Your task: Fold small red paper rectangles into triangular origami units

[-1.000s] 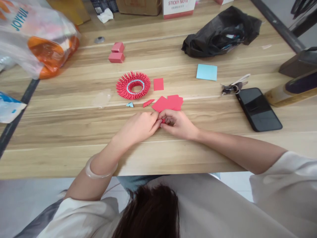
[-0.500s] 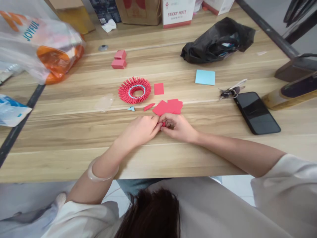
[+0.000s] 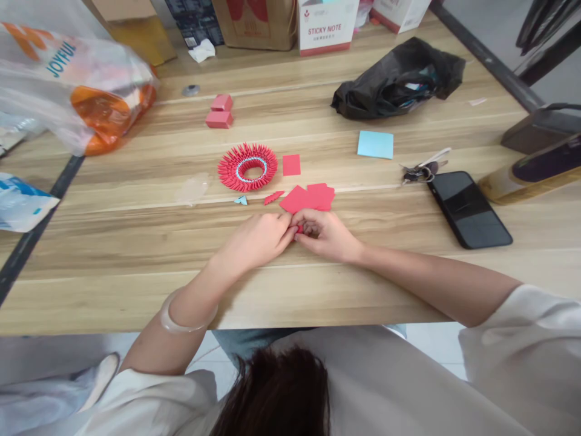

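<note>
My left hand (image 3: 256, 238) and my right hand (image 3: 327, 234) meet fingertip to fingertip on the wooden table (image 3: 136, 242), both pinching one small red folded paper piece (image 3: 299, 228) that is mostly hidden by the fingers. Just beyond the hands lie loose red paper squares (image 3: 308, 197), a folded red unit (image 3: 273, 197) and a small light-blue folded unit (image 3: 240, 200). Farther back sits a ring of red folded units with a blue inner edge (image 3: 247, 166), and a single red square (image 3: 291, 165) lies to its right.
Two red note blocks (image 3: 219, 112) lie behind the ring. A blue note pad (image 3: 375, 144), keys (image 3: 420, 171) and a black phone (image 3: 468, 208) are at the right. A black bag (image 3: 398, 77) sits far right, a clear bag with orange items (image 3: 86, 91) far left, a sticky-note box (image 3: 325, 27) at the back.
The view has tilted slightly, so everything on the table sits a little lower in frame. Both hands stay together on the red piece with only small finger movement.
</note>
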### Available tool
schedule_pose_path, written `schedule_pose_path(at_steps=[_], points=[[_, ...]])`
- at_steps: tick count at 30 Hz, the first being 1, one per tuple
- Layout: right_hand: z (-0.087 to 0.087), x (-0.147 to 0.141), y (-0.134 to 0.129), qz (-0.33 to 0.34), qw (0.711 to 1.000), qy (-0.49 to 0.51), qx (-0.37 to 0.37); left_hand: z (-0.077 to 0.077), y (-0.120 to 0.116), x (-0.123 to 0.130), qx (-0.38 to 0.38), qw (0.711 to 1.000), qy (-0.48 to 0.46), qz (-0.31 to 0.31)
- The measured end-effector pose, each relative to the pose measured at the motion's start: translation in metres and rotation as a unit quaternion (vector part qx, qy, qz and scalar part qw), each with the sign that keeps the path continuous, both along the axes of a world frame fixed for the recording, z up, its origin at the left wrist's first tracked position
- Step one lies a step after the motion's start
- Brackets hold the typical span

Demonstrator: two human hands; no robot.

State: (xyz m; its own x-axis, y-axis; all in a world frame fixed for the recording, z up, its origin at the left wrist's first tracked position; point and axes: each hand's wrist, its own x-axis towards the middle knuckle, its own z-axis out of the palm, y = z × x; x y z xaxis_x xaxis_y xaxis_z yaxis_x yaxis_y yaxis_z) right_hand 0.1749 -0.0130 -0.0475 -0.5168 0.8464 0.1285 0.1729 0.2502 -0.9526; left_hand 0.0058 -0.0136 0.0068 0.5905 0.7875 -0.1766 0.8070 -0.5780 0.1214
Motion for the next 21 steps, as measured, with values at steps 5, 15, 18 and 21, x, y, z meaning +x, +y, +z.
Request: schedule_pose_path(at_steps=[5,15,18,21], points=[[0.0008,-0.0002,-0.0006,0.000,1.000,-0.003,-0.006,-0.0004,0.0000,-0.0005,0.000,1.000,-0.002,0.001],[0.0000,-0.0002,-0.0010,-0.003,1.000,0.005,-0.009,-0.0013,0.0005,-0.0011,-0.003,1.000,-0.004,0.002],[-0.0021,-0.0005,-0.0007,-0.007,1.000,0.018,-0.017,-0.0006,0.0007,-0.0013,0.000,1.000,-0.008,-0.001],[-0.0027,-0.0013,0.0000,-0.010,0.999,0.039,-0.032,-0.0005,0.0010,-0.0022,-0.009,1.000,-0.024,0.001]])
